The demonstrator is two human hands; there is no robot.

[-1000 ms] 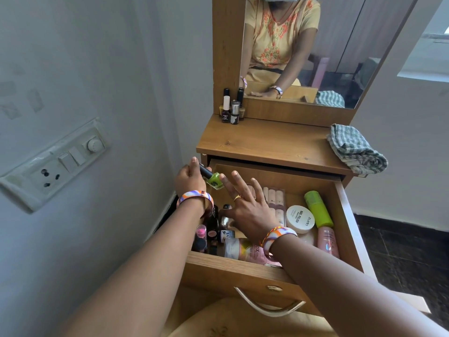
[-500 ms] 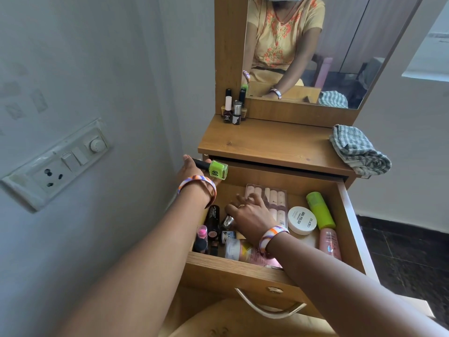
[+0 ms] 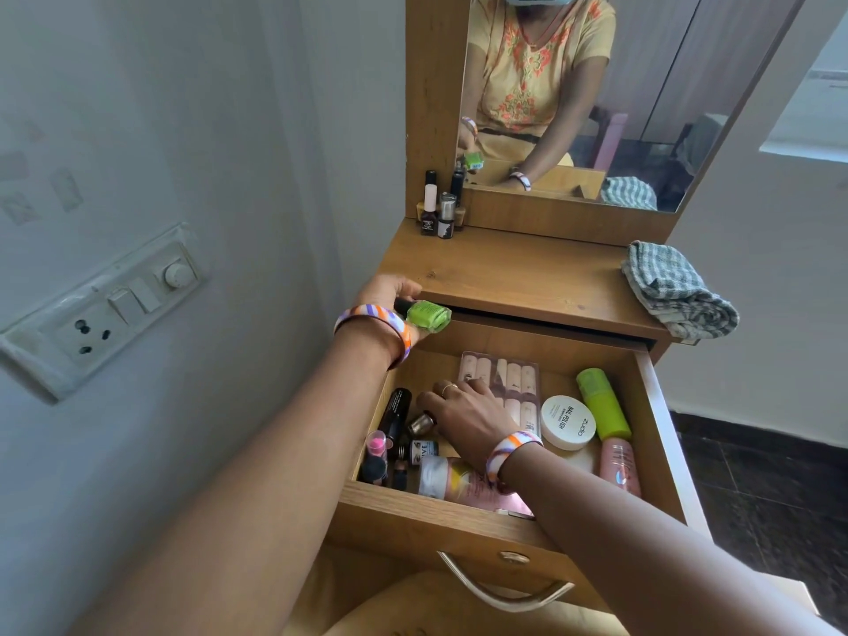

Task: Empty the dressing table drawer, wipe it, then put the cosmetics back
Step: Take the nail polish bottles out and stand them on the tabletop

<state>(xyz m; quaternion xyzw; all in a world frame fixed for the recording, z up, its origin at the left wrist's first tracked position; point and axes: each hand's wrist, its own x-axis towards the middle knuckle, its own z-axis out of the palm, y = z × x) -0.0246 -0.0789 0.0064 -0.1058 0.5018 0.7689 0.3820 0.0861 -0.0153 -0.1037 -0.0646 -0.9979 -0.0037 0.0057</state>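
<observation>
The wooden drawer (image 3: 440, 516) stands pulled out, with several cosmetics inside. My left hand (image 3: 390, 293) holds a green nail polish bottle (image 3: 426, 315) by its black cap, level with the tabletop's front left edge. My right hand (image 3: 463, 413) reaches down into the drawer's left half, fingers closing around a small metallic-capped bottle (image 3: 421, 423); whether it is gripped is unclear. Also in the drawer are a white round jar (image 3: 568, 422), a green bottle (image 3: 602, 403), a pink bottle (image 3: 619, 465), a clear case of tubes (image 3: 509, 383) and a pink tube (image 3: 459, 482).
Several nail polish bottles (image 3: 438, 208) stand at the tabletop's (image 3: 518, 273) back left by the mirror (image 3: 642, 84). A checked cloth (image 3: 674, 289) lies on its right edge. A switchboard (image 3: 101, 309) is on the left wall. The drawer handle (image 3: 500, 594) is near my lap.
My left hand has lifted the green nail polish up out of the drawer toward the tabletop edge. My right hand has dropped from spread fingers down onto the small bottles at the drawer's left.
</observation>
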